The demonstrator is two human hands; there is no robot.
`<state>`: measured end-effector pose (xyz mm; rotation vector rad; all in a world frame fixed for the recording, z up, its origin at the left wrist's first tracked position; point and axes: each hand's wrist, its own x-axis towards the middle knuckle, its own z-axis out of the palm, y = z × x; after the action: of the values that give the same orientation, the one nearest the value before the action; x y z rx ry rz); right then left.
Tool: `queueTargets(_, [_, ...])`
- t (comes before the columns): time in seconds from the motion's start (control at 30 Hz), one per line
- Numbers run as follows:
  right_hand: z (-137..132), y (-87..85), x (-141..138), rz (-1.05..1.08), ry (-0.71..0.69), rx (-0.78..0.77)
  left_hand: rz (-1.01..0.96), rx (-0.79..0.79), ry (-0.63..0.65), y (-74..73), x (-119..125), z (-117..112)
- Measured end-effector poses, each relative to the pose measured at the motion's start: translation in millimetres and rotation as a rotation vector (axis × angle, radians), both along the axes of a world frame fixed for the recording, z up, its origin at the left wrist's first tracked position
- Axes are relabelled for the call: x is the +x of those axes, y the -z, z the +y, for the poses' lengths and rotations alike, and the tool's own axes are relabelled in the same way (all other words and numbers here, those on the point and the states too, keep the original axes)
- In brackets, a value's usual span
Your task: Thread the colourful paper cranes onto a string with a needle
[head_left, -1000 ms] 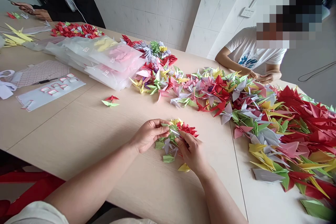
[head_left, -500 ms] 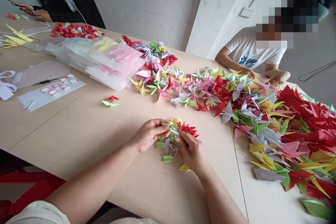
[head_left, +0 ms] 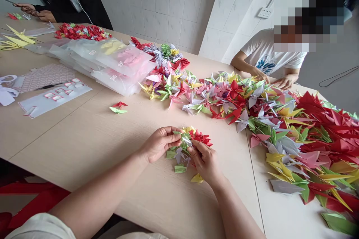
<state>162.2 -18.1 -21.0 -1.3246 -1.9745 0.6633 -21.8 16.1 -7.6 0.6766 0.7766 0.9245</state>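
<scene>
Head view. My left grip [head_left: 160, 144] pinches a green folded paper [head_left: 177, 133]; my right grip [head_left: 206, 160] holds a shiny pale strip [head_left: 187, 141] beside it, over a cluster of folded papers [head_left: 179, 155] on the worktop [head_left: 98, 142]. The heap [head_left: 280, 129] beyond my right grip looks already folded; the green piece seems unfinished. Its middle is hidden; the strip's material is unclear.

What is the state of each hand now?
Left hand: closed, pinching green folded paper.
Right hand: closed; what it holds cannot be told clearly.
</scene>
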Motion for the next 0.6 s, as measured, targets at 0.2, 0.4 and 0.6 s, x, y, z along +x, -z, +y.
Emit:
queueTargets(0.2, [0.3,-0.1,-0.7,-0.022,0.009,0.044,0.019,0.019,0.001,1.9,0.1,-0.8])
queueTargets(0.4, [1.3,-0.1,-0.9,-0.061,0.017,0.082,0.036,0.021,-0.024,1.9,0.3,-1.7])
queueTargets(0.6, [0.6,1.9,1.0,-0.077,0.027,0.102,0.026,0.002,-0.031,0.4,1.6,-0.1])
